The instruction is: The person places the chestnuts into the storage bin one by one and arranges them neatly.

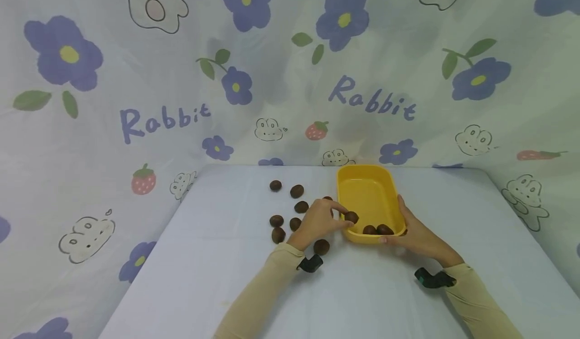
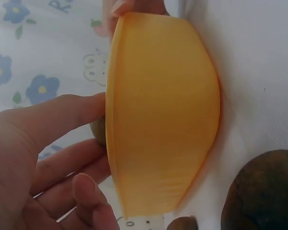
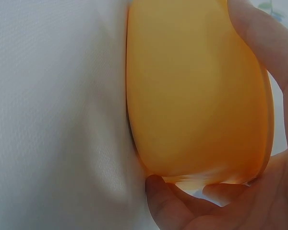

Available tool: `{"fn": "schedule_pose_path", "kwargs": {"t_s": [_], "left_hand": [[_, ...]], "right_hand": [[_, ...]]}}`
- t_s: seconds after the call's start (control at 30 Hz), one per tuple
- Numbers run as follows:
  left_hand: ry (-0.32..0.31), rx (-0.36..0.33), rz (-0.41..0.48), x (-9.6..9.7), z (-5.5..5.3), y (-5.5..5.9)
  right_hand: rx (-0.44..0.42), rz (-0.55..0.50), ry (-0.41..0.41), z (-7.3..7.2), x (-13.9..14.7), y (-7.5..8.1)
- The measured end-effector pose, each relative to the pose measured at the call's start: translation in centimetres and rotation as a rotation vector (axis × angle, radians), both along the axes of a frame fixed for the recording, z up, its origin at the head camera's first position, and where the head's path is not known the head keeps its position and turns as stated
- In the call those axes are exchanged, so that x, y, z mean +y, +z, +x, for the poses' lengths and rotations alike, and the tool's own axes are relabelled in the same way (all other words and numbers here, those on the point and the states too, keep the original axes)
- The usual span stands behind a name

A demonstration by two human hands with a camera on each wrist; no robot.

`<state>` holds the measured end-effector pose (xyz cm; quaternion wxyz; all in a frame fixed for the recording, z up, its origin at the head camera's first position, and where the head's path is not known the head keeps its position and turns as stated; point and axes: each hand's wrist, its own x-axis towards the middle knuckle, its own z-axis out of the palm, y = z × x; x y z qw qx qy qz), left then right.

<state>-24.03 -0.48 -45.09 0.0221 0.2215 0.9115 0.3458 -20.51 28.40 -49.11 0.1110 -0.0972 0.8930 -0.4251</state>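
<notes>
My left hand (image 1: 318, 218) pinches a dark brown oval fruit (image 1: 351, 218) between thumb and fingertips, over the left rim of a yellow rectangular tub (image 1: 367, 192). In the left wrist view most of that fruit (image 2: 99, 130) is hidden behind the tub's wall (image 2: 163, 115). Two similar fruits (image 1: 384, 229) lie inside the tub at its near end. At the near right corner my right hand (image 1: 421, 235) grips the tub, its thumb on the near rim. The right wrist view shows its fingers (image 3: 165, 203) curled against the tub's outer wall (image 3: 197, 96).
Several more brown fruits (image 1: 296, 191) are scattered on the white table (image 1: 204, 258), left of the tub. One fruit (image 1: 321, 247) lies close to the left wrist and its black strap-on device (image 1: 310, 264). Behind the table hangs a printed cloth (image 1: 281, 77).
</notes>
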Motion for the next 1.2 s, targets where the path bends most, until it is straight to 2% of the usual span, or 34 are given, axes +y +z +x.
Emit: {"fn": "schedule_pose_path", "kwargs": {"t_s": [0.23,0.47,0.63,0.77,0.93,1.2], "left_hand": [[0.007,-0.014,-0.095,0.7,-0.4,0.2],[0.014,-0.118,-0.147,1.7,-1.0,0.9],[0.027,-0.159,-0.213,2.7,-1.2,0.9],[0.011,-0.158,-0.259,3.3,-1.3,0.9],[0.025,-0.142,-0.325,3.7,-1.3,1.0],[0.014,-0.142,-0.354,4.2,-1.3,1.1]], "right_hand": [[0.022,-0.006,0.017,-0.1,0.0,0.0],[0.048,-0.032,0.034,-0.2,0.2,-0.2],[0.054,-0.062,0.047,-0.2,0.2,-0.4],[0.059,-0.067,0.049,-0.2,0.1,-0.4],[0.063,-0.065,0.052,-0.1,0.0,-0.2],[0.065,-0.072,0.044,-0.2,0.1,-0.4]]}}
